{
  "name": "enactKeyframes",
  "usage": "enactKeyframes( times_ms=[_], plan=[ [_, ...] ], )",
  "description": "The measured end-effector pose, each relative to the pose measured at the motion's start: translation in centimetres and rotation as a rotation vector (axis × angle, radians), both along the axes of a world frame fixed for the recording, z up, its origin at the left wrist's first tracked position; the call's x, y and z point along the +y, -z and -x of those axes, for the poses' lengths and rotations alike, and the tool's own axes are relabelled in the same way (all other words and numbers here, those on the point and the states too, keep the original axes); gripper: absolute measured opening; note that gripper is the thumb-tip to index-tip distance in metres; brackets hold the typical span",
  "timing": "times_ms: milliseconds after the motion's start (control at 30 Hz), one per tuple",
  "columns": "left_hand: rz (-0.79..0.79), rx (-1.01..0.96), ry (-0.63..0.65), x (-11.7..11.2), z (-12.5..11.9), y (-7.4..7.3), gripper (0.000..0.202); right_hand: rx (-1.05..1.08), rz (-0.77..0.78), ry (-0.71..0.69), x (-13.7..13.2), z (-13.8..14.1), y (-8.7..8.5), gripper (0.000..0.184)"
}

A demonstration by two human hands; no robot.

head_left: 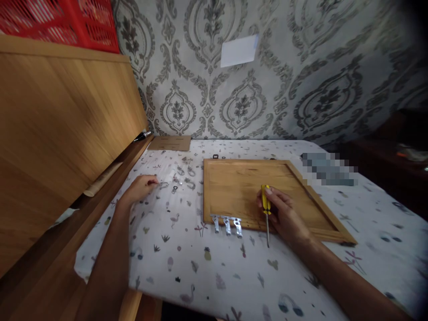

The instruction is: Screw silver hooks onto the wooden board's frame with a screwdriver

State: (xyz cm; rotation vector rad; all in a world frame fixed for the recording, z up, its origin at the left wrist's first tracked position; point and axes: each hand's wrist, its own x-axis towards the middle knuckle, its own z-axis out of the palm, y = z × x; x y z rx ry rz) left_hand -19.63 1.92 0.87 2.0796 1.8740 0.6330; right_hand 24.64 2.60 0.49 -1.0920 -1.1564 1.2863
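My right hand (284,214) rests on the wooden frame panel (244,187) and is closed round a yellow-handled screwdriver (266,209), its shaft pointing toward me over the panel's near edge. My left hand (142,188) reaches out to the left of the panel, fingers pinched at a small metal piece (163,184) among several loose metal rings and hooks (187,176) scattered on the patterned cloth. Three flat metal brackets (227,224) stick out from the panel's near edge.
A tall wooden board (67,125) leans along the left, with a red crate (67,22) above it. A piece of cardboard (170,142) lies at the back by the patterned wall. A white paper (239,50) hangs on the wall.
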Motion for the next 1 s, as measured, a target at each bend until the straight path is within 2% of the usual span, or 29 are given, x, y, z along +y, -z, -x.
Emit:
enactKeyframes(
  times_ms=[133,200,300,367,500,667,1000],
  plan=[
    [0.131,-0.045,0.090,-0.6,0.1,-0.4,0.020,0.004,0.015,0.009,0.0,-0.1,0.1,0.057],
    [0.144,-0.049,0.097,-0.7,0.2,-0.5,0.026,0.005,0.018,0.010,-0.1,-0.1,0.1,0.056],
    [0.080,-0.035,0.058,-0.3,0.4,-0.4,0.033,0.006,0.017,0.007,-0.1,-0.1,0.1,0.055],
    [0.014,-0.021,0.015,0.1,0.3,-0.1,0.028,0.004,0.016,0.001,0.0,-0.1,0.1,0.055],
    [-0.079,0.001,-0.035,0.9,-0.2,1.2,0.023,-0.001,0.015,-0.008,0.1,0.0,0.1,0.051],
    [-0.101,0.032,-0.029,1.2,-0.9,2.5,0.023,-0.003,0.002,-0.009,0.0,-0.1,0.1,0.052],
    [-0.138,0.092,-0.051,1.1,-1.0,2.2,0.024,-0.007,0.002,-0.008,0.0,-0.1,0.2,0.053]
  ],
)
